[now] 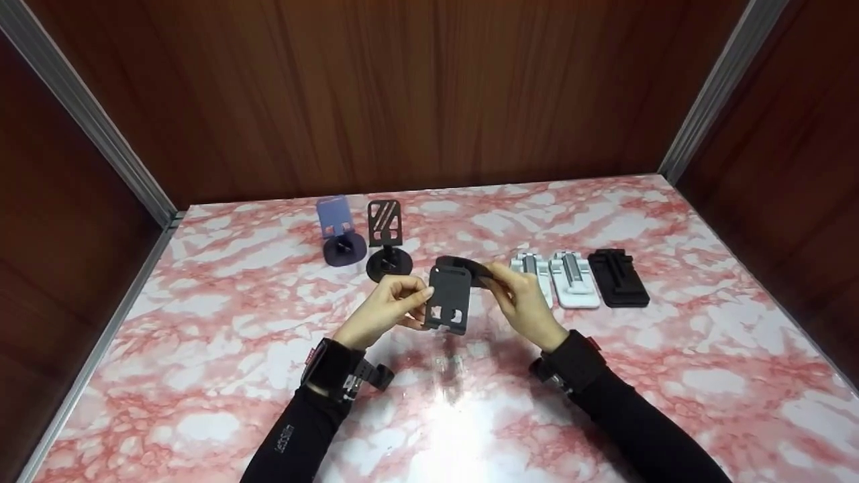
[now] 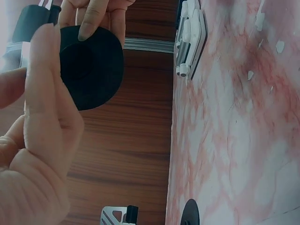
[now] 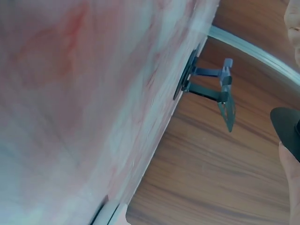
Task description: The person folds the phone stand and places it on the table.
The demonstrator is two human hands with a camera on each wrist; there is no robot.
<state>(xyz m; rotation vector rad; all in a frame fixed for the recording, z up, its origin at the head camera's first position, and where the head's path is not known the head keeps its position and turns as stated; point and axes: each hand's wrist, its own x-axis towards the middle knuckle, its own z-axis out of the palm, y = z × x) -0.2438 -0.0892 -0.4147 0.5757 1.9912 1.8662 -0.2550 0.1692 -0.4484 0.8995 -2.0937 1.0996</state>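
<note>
A black phone stand (image 1: 448,295) is held up above the table, its cut-out plate facing my head camera. My left hand (image 1: 382,310) pinches the plate's left edge between thumb and fingers. With my right hand (image 1: 527,307) I grip the stand's rounded base (image 2: 101,70), which tilts up behind the plate's top. In the left wrist view, the underside of that base is visible with right fingers over its edge. Only part of the base (image 3: 285,127) appears in the right wrist view.
Behind my left hand stand a purple phone stand (image 1: 334,218) and a black slotted phone stand (image 1: 386,235), both upright. To the right lie two white folded stands, one (image 1: 576,293) beside a black folded stand (image 1: 621,285). Wooden panels (image 1: 429,100) enclose the marbled table (image 1: 221,376).
</note>
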